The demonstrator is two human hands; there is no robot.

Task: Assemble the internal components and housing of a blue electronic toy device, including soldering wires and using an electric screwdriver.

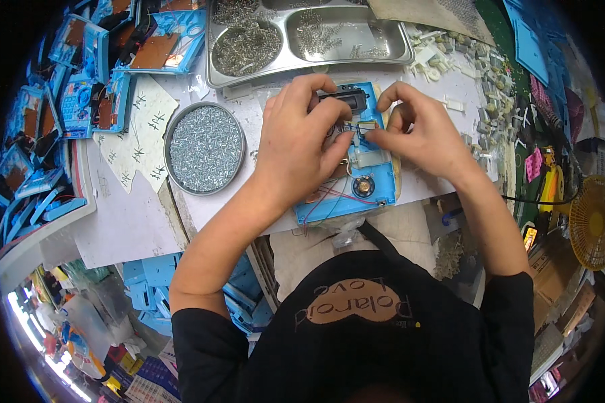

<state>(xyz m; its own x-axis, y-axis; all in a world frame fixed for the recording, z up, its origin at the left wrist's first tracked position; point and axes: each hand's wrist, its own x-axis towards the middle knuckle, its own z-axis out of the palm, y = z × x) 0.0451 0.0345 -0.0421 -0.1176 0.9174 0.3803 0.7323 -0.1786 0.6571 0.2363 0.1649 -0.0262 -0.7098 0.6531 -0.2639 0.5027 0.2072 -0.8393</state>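
Note:
A blue plastic casing point(381, 180) lies in front of me on the table, with a round speaker point(363, 187), thin wires and a black part point(353, 99) in it. Over its left side is my left hand point(292, 138), its fingers curled and the thumb and fingertips pinched at the middle of the casing. From the right, my right hand point(427, 131) reaches in with bent fingers, its thumb pressed at a small metallic part point(361, 126). What exactly each hand grips is too small and partly covered by fingers.
A round tin point(170, 173) of small metal pins stands left of the casing. Behind it is a metal tray point(309, 67) with springs in compartments. Blue casings point(81, 107) are heaped at the left. Small white parts point(437, 57) lie at the right; a yellow basket point(590, 221) stands beyond.

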